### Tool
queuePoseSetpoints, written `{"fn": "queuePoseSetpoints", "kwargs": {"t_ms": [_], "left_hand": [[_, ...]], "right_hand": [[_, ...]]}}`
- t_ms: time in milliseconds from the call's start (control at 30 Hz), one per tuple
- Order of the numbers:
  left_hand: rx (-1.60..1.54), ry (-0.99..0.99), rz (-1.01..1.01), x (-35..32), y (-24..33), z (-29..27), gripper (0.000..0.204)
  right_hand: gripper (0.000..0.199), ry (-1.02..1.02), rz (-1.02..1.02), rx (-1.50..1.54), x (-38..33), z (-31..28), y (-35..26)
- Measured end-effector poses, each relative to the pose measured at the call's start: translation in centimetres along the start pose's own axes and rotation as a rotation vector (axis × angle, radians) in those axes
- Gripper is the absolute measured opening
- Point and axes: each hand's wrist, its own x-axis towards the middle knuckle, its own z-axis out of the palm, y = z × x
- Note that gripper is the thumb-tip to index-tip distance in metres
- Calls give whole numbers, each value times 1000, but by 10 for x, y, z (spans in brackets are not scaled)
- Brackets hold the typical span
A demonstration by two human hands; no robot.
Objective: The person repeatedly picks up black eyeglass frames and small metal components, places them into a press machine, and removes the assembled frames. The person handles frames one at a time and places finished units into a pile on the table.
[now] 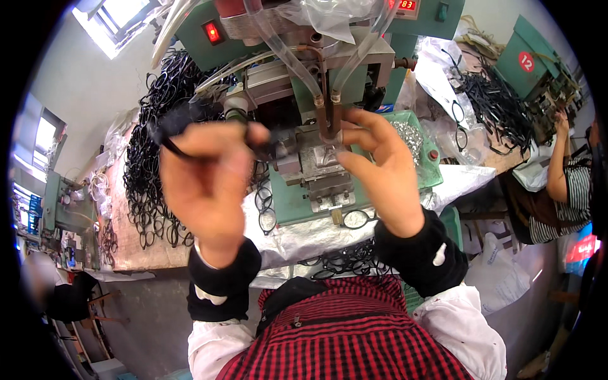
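A red and black checked garment [345, 335] fills the bottom of the view, closest to the camera, with white sleeves and black cuffs above it. The left hand [206, 180], raised and slightly blurred, pinches a black eyeglass frame [180, 130] between thumb and fingers, holding it up at the left side of a green press machine [316, 114]. The right hand [373, 168] is partly curled, its fingertips [347, 136] touching the metal fixture [320, 161] at the machine's centre; whether it grips anything there cannot be told. Clear tubes [288, 57] run down to that fixture. A large pile of black frames [152, 171] covers the tabletop [136, 250] to the left, and a few lie on silver sheeting [304, 237] below the machine. At the right edge sits another person in a striped top [567, 196].
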Motion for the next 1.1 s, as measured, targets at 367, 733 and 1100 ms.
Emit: {"fn": "queuePoseSetpoints", "kwargs": {"t_ms": [367, 733, 1100], "left_hand": [[468, -520, 613, -50, -31, 30, 17], [1002, -289, 144, -101, 51, -67, 19], [1882, -435, -419, -75, -79, -238, 8]], "right_hand": [[18, 281, -349, -1242, 1, -125, 105], [7, 358, -270, -836, 6, -124, 112], [14, 274, -123, -538, 17, -90, 93]]}}
